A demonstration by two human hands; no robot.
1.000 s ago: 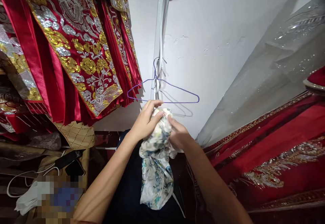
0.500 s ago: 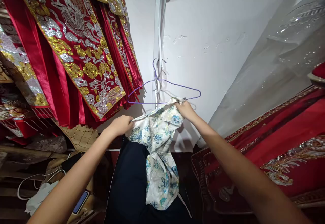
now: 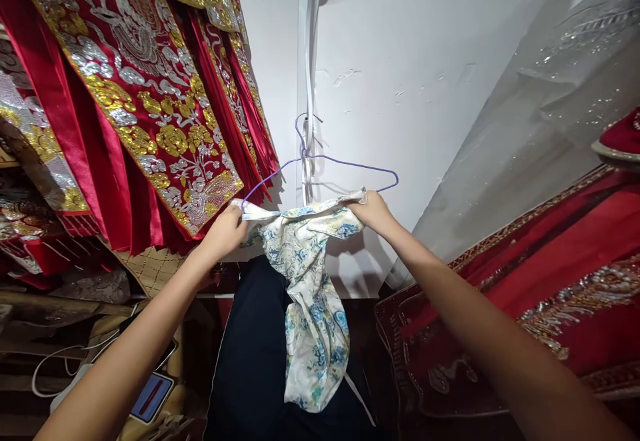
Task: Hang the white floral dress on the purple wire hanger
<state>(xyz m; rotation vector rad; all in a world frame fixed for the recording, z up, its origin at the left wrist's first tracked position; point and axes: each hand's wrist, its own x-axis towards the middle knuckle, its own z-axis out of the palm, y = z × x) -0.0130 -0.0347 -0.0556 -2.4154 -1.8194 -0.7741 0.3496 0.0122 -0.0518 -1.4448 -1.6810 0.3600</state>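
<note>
From where I stand, I see the left hand [image 3: 227,234] and the right hand [image 3: 375,213] each closed on one end of the upper edge of a floral garment [image 3: 305,248], drawing that edge out nearly straight between them. The cloth is white, printed with blue roses and sprigs of green and pale yellow. A neat folded band runs along the top; below it the fabric bunches into creases, narrows in the middle as if twisted, then widens into a smoother, rounded piece that hangs below the grip, in front of dark navy fabric [image 3: 250,348]. I can't tell what part of the garment the band is.

Just above the grip, a thin purple hanger [image 3: 350,162] is hooked up against the white wall [image 3: 400,41]. Its left end comes down to the cloth by the left hand, and its bottom bar is hidden behind the band. Up and left of the left hand hangs a red costume [image 3: 165,114] thick with gold and silver embroidery. Below that hand lies a smartphone [image 3: 153,398], its screen lit.
</note>
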